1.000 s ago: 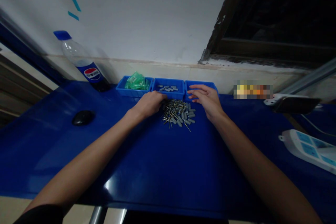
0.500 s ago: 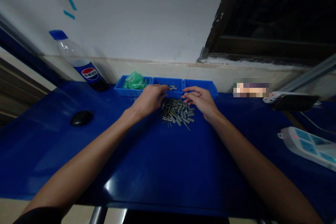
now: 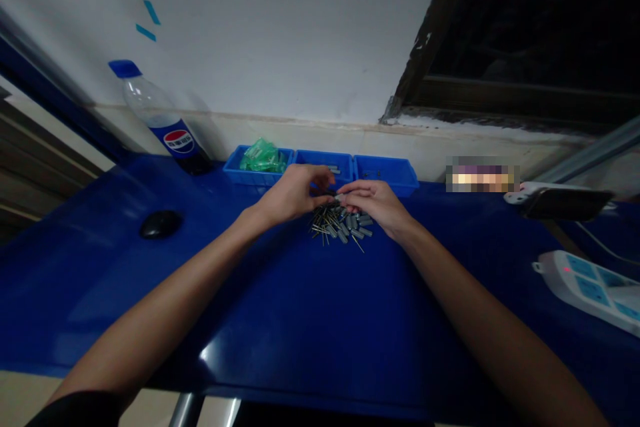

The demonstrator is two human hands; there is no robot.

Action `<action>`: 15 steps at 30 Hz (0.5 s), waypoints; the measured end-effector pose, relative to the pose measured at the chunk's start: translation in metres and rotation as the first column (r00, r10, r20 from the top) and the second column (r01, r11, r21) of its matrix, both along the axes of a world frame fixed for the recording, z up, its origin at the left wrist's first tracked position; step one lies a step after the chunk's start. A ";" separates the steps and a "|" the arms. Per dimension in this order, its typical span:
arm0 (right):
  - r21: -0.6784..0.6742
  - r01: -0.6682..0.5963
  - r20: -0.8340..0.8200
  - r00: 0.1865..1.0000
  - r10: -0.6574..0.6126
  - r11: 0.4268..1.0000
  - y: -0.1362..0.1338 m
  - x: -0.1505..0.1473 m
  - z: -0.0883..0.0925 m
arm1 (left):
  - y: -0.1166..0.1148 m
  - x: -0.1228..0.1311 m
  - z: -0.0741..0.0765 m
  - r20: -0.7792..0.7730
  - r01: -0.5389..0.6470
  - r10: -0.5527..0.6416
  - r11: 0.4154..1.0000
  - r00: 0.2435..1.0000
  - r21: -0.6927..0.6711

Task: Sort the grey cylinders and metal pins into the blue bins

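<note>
Over a pile of small grey cylinders and thin metal pins [image 3: 327, 221] on the blue table, my two hands meet almost fingertip to fingertip. My right hand [image 3: 375, 205] pinches a small grey cylinder [image 3: 340, 198] between thumb and fingers. Curled in from the other side, my left hand [image 3: 295, 192] has its thumb tip close to that cylinder; what it grips, if anything, is too small to make out. Just behind the hands stands a blue three-part bin [image 3: 387, 183]. Grey cylinders [image 3: 334, 169] lie in its middle compartment, and a few tiny dark pieces in the right one.
Green plastic packets [image 3: 263, 157] fill the bin's left compartment. A cola bottle [image 3: 170, 127] and a black mouse [image 3: 160, 223] stand on the left. To the right are a power strip [image 3: 583, 283] and a phone [image 3: 563, 203]. A wall rises behind the bin.
My hands have come together and lower over the pile, and a grey cylinder now shows in my right fingers. Small dark pieces now show in the right compartment. The view has shifted slightly.
</note>
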State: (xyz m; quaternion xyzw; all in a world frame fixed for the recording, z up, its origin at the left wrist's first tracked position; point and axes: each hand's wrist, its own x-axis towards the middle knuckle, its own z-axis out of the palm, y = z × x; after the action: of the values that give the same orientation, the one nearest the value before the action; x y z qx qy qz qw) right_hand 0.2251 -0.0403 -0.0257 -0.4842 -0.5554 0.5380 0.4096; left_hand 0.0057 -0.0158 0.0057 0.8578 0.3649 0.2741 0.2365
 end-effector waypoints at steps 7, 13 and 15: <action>0.183 0.108 -0.053 0.994 -0.100 0.977 0.001 -0.001 0.005 | 0.007 -0.011 -0.007 -0.440 0.033 -0.001 0.997 0.898 0.065; 0.165 0.127 -0.049 0.991 -0.121 0.978 -0.001 -0.001 0.011 | 0.004 -0.004 -0.018 -0.518 0.078 -0.031 0.995 0.855 0.068; 0.139 0.128 -0.042 0.991 -0.124 0.982 -0.002 0.000 0.011 | 0.003 -0.004 -0.018 -0.529 0.055 -0.005 0.995 0.849 0.079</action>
State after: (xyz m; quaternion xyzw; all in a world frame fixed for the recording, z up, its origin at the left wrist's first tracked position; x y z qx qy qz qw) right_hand 0.2252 -0.0419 -0.0143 -0.4791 -0.5535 0.4782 0.4851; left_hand 0.0022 -0.0127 -0.0123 0.9154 0.3897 0.0405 0.0922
